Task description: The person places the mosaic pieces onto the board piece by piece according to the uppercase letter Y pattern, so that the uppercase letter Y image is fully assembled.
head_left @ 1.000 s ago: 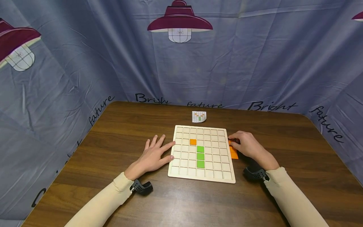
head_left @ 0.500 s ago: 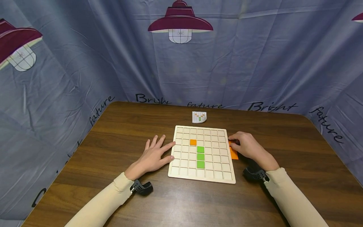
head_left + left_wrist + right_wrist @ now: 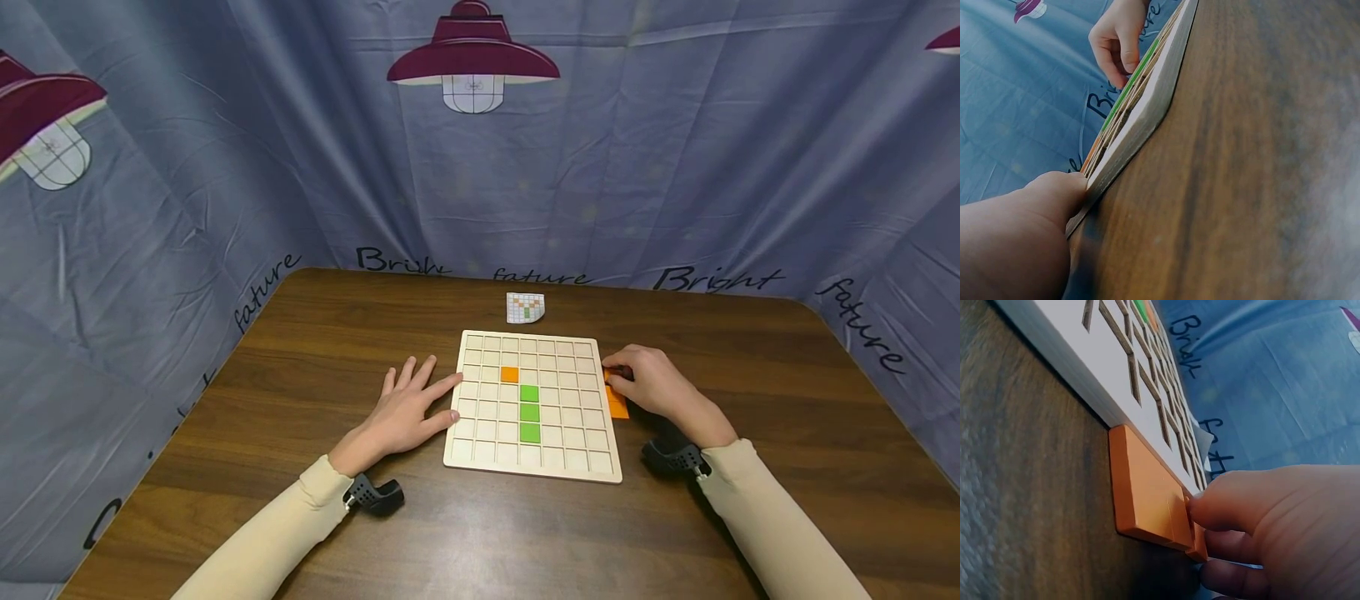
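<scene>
A pale wooden grid board (image 3: 532, 476) lies flat on the table. Three green tiles stand in one column of it, the middle green tile (image 3: 529, 412) among them, and one orange tile (image 3: 509, 375) sits up and left of these. My left hand (image 3: 400, 417) lies with spread fingers on the table, its thumb and index fingertip on the board's left edge. Along the right edge, loose orange tiles (image 3: 1144, 490) form a row against the board's side. My right hand (image 3: 652, 382) pinches the farthest orange tile (image 3: 1198, 544) between thumb and fingers; the fingers partly hide it.
Behind the board lies a small paper card (image 3: 525, 307) printed with a coloured grid, one corner curled. Brown wooden tabletop (image 3: 360, 317) surrounds the board. A blue-grey curtain (image 3: 600, 167) with printed lamps and lettering hangs behind the table and along its sides.
Both hands, the board and the tiles keep their places. Only a very slight shift of the whole head view shows.
</scene>
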Available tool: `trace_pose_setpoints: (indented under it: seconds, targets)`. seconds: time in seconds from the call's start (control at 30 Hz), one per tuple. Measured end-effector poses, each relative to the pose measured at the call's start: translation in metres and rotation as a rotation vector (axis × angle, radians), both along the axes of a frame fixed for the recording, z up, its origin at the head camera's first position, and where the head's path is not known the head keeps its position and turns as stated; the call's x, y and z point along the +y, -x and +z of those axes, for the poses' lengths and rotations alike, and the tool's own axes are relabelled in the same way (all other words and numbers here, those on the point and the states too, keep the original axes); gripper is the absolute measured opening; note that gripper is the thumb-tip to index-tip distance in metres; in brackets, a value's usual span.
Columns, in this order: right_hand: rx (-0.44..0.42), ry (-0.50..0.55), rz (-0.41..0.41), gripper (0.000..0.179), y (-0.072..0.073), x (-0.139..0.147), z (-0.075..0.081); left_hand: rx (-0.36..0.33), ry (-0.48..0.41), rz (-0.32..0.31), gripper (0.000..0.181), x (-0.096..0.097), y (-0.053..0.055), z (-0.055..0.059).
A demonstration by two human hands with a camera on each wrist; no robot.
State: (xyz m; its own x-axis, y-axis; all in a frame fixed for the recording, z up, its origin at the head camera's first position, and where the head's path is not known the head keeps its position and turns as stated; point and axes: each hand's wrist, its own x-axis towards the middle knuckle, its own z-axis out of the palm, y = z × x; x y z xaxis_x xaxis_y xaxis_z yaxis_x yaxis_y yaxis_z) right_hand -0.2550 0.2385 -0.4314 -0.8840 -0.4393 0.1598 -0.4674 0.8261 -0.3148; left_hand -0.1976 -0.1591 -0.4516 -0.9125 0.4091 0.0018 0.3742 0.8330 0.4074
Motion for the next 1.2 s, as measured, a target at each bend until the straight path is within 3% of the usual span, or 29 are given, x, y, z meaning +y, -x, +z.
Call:
trace_pose_setpoints:
  seconds: [0.6,1.2]
  targets:
    - [-0.053,-0.022,-0.014,0.026,0.0010,-0.0016,0.0042,0.005,0.005,0.001,0.059,-0.0010,0.0006,-0.0006]
    - [-0.033,-0.028,0.001,0.025,-0.0007,-0.0019,0.0027,0.005,-0.002,0.001,0.059,-0.0006,0.0004,0.0001]
